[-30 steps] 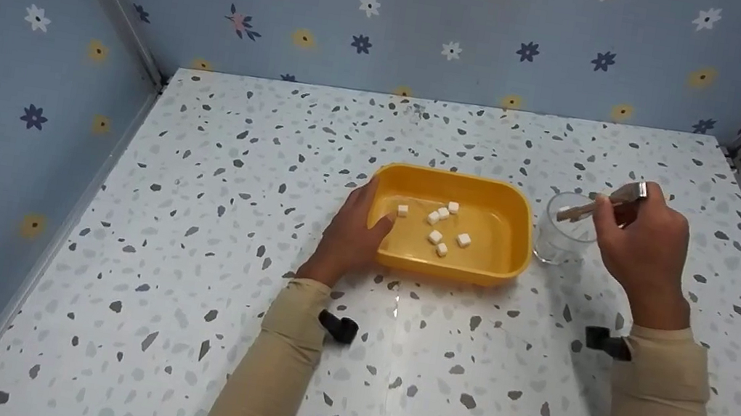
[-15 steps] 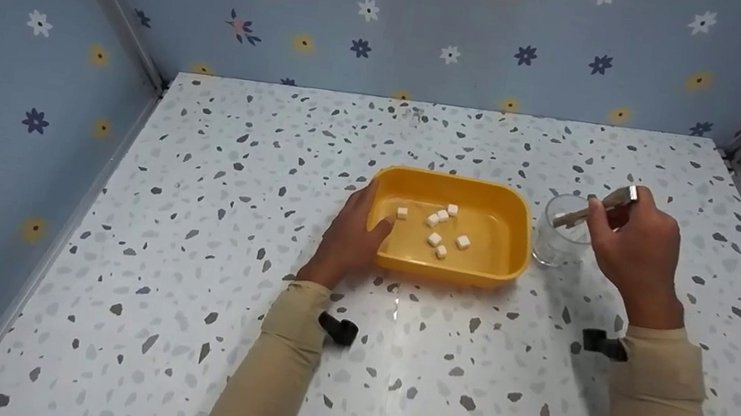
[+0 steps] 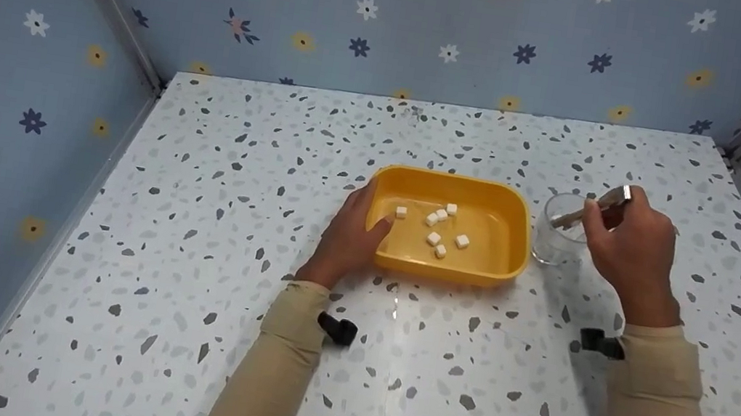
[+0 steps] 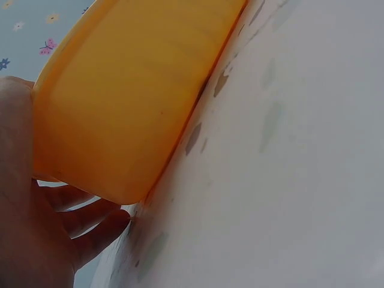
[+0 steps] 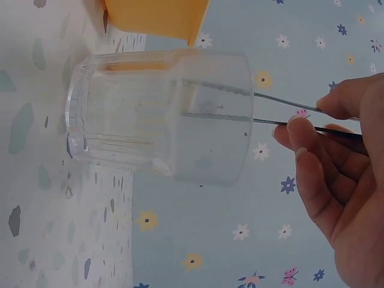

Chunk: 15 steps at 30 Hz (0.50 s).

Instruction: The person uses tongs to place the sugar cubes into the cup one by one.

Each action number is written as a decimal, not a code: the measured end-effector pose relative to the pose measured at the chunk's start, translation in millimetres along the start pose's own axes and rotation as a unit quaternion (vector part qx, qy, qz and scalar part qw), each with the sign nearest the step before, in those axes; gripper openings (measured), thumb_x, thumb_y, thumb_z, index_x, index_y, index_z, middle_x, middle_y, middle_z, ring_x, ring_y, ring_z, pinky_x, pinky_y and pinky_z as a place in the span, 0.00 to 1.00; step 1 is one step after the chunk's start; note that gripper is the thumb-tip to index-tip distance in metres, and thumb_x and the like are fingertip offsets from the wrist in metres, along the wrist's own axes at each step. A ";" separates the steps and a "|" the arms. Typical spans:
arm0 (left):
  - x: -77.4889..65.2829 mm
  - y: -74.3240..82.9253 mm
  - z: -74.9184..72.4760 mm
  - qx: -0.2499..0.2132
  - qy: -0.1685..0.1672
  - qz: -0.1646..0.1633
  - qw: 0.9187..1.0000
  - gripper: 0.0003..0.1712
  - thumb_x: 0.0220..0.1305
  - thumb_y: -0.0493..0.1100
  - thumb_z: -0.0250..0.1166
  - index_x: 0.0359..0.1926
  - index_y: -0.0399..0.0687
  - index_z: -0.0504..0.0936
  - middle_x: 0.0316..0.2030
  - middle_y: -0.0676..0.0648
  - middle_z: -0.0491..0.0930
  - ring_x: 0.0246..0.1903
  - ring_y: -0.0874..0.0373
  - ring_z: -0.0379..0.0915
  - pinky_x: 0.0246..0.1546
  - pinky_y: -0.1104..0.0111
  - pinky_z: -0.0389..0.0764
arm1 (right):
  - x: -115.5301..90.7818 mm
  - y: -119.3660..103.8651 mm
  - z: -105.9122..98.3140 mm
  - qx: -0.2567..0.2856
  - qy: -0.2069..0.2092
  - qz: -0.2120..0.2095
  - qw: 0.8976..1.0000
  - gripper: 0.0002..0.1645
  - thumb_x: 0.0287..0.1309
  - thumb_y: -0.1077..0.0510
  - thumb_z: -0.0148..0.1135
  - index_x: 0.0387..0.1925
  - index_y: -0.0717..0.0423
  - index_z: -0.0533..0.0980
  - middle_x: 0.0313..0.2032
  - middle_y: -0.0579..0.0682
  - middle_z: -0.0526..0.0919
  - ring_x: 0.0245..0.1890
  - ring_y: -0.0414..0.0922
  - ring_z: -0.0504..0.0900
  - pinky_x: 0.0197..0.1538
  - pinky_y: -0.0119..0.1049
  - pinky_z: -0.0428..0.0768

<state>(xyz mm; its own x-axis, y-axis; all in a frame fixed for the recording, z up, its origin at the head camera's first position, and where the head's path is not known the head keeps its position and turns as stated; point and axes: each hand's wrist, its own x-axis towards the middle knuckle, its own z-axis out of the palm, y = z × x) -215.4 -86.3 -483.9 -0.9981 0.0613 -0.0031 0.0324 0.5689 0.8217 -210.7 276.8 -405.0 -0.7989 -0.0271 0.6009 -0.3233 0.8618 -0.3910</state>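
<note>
A yellow rectangular plastic tub (image 3: 492, 255) rests on the table with several small white cubes (image 3: 433, 239) scattered on its floor. My left hand (image 3: 347, 237) grips its left end, thumb over the rim and fingers against the outer wall (image 4: 129, 114). To the right of the tub stands a clear drinking glass (image 3: 554, 249), upright. Metal tongs (image 3: 614, 197) are pinched between thumb and fingers of my right hand (image 3: 636, 248), above the glass. In the right wrist view the tongs' serrated tips lie inside the glass (image 5: 126, 120), a blurred pale patch between them.
The white speckled table (image 3: 229, 216) extends around the tub and glass. Blue floral panels (image 3: 441, 28) close off the back and both sides. A black wrist mount (image 3: 339, 329) sits on the left sleeve, another black mount (image 3: 600, 342) on the right.
My right hand has shifted slightly left and down, bringing the tongs a little lower into the glass. The left hand and the tub have stayed in place.
</note>
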 end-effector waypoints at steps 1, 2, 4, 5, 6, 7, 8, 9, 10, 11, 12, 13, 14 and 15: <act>-0.3 -0.1 0.1 0.000 -0.001 -0.002 1.000 0.42 0.71 0.55 0.54 0.81 0.61 0.47 0.75 0.50 0.55 0.68 0.54 0.61 0.69 0.57 0.62 | -0.4 0.0 0.3 0.000 -0.002 0.002 1.000 0.14 0.64 0.58 0.63 0.35 0.69 0.74 0.26 0.62 0.81 0.23 0.55 0.79 0.29 0.46 0.72; -0.6 -0.5 0.1 0.000 -0.002 -0.003 1.000 0.43 0.71 0.55 0.54 0.81 0.61 0.47 0.76 0.50 0.55 0.68 0.54 0.60 0.69 0.57 0.61 | -0.7 -0.2 0.6 0.000 -0.004 0.003 1.000 0.14 0.64 0.58 0.63 0.35 0.69 0.74 0.26 0.62 0.81 0.23 0.55 0.79 0.29 0.46 0.72; -1.0 -1.3 0.4 -0.001 -0.002 -0.006 1.000 0.43 0.71 0.55 0.54 0.81 0.61 0.47 0.76 0.51 0.55 0.68 0.54 0.60 0.69 0.57 0.61 | -1.0 -0.4 1.2 -0.001 -0.007 0.005 1.000 0.14 0.64 0.58 0.63 0.35 0.69 0.74 0.26 0.62 0.82 0.24 0.55 0.79 0.29 0.45 0.72; -1.0 -1.7 0.4 0.000 -0.003 -0.005 1.000 0.43 0.71 0.56 0.54 0.81 0.61 0.46 0.76 0.50 0.55 0.68 0.54 0.60 0.69 0.57 0.61 | -1.1 -0.6 1.5 -0.001 -0.010 0.006 1.000 0.14 0.64 0.58 0.63 0.35 0.69 0.74 0.26 0.62 0.82 0.24 0.55 0.80 0.29 0.45 0.73; -0.9 -2.2 0.5 0.001 -0.003 -0.005 1.000 0.43 0.71 0.56 0.54 0.81 0.61 0.46 0.76 0.50 0.55 0.69 0.54 0.60 0.69 0.57 0.61 | -1.2 -0.8 1.8 -0.003 -0.013 0.008 1.000 0.14 0.64 0.58 0.62 0.35 0.69 0.74 0.26 0.63 0.82 0.24 0.55 0.80 0.29 0.46 0.73; -1.0 -2.5 0.5 0.003 -0.002 -0.005 1.000 0.43 0.71 0.56 0.54 0.81 0.61 0.46 0.76 0.50 0.55 0.68 0.53 0.60 0.69 0.57 0.61 | -1.5 -0.9 2.1 -0.004 -0.018 0.011 1.000 0.14 0.64 0.58 0.62 0.35 0.69 0.74 0.27 0.63 0.82 0.24 0.55 0.80 0.29 0.46 0.74; -0.8 -3.2 0.7 0.006 -0.002 -0.004 1.000 0.43 0.71 0.56 0.54 0.81 0.61 0.46 0.76 0.50 0.55 0.69 0.53 0.60 0.69 0.57 0.61 | -1.7 -1.3 2.4 -0.005 -0.022 0.013 1.000 0.14 0.65 0.58 0.62 0.36 0.69 0.74 0.27 0.63 0.82 0.24 0.55 0.80 0.29 0.47 0.75; -0.8 -3.8 0.7 0.008 -0.001 -0.002 1.000 0.43 0.71 0.56 0.53 0.81 0.60 0.46 0.76 0.49 0.55 0.69 0.53 0.60 0.69 0.57 0.61 | -1.9 -1.6 2.7 -0.006 -0.027 0.017 0.999 0.14 0.65 0.58 0.62 0.36 0.69 0.74 0.27 0.63 0.82 0.25 0.55 0.80 0.30 0.47 0.75; -0.3 -3.9 0.7 0.010 -0.001 -0.001 1.000 0.43 0.71 0.56 0.53 0.81 0.60 0.46 0.76 0.49 0.55 0.69 0.53 0.59 0.69 0.57 0.61 | -2.0 -1.7 2.9 -0.007 -0.032 0.020 0.999 0.14 0.65 0.58 0.62 0.36 0.69 0.74 0.28 0.63 0.82 0.25 0.55 0.80 0.30 0.48 0.76; 0.2 -4.1 0.7 0.010 -0.002 0.001 1.000 0.43 0.71 0.57 0.53 0.81 0.59 0.46 0.76 0.49 0.55 0.70 0.52 0.59 0.69 0.57 0.61 | -2.0 -1.7 3.2 -0.007 -0.036 0.022 0.999 0.14 0.65 0.58 0.61 0.37 0.69 0.74 0.28 0.63 0.82 0.25 0.55 0.80 0.30 0.49 0.76; 0.2 -4.1 0.8 0.010 -0.002 0.002 1.000 0.43 0.71 0.57 0.53 0.81 0.59 0.46 0.76 0.49 0.55 0.70 0.52 0.59 0.69 0.57 0.61 | -2.2 -1.5 3.6 -0.008 -0.038 0.024 0.999 0.15 0.65 0.57 0.61 0.37 0.69 0.74 0.28 0.63 0.82 0.25 0.56 0.80 0.31 0.50 0.76; 0.4 -4.2 0.8 0.009 -0.002 0.004 1.000 0.43 0.71 0.56 0.53 0.81 0.59 0.46 0.76 0.49 0.55 0.70 0.52 0.58 0.70 0.57 0.60 | -2.4 -1.2 3.9 -0.008 -0.041 0.026 0.999 0.14 0.65 0.57 0.61 0.37 0.69 0.74 0.28 0.63 0.82 0.25 0.56 0.80 0.31 0.50 0.77; 0.4 -4.4 0.7 0.009 -0.002 0.005 1.000 0.43 0.71 0.56 0.53 0.81 0.59 0.46 0.76 0.49 0.55 0.71 0.53 0.58 0.70 0.57 0.60 | -2.6 -1.1 4.2 -0.008 -0.043 0.027 0.999 0.15 0.65 0.57 0.61 0.37 0.69 0.74 0.28 0.63 0.82 0.25 0.56 0.80 0.31 0.50 0.76; 0.3 -4.3 0.6 0.009 -0.003 0.004 1.000 0.43 0.71 0.56 0.53 0.81 0.59 0.46 0.76 0.49 0.55 0.71 0.53 0.57 0.70 0.57 0.59 | -2.8 -1.0 4.6 -0.008 -0.045 0.028 0.999 0.14 0.65 0.57 0.61 0.37 0.69 0.74 0.28 0.63 0.82 0.25 0.56 0.80 0.31 0.50 0.76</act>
<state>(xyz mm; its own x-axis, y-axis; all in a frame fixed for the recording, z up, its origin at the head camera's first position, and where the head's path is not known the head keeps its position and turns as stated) -215.7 -88.3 -487.7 -0.9975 0.0709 0.0011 0.0423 0.5825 0.8117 -210.4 273.7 -409.5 -0.8579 -0.0235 0.5133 -0.2698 0.8707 -0.4111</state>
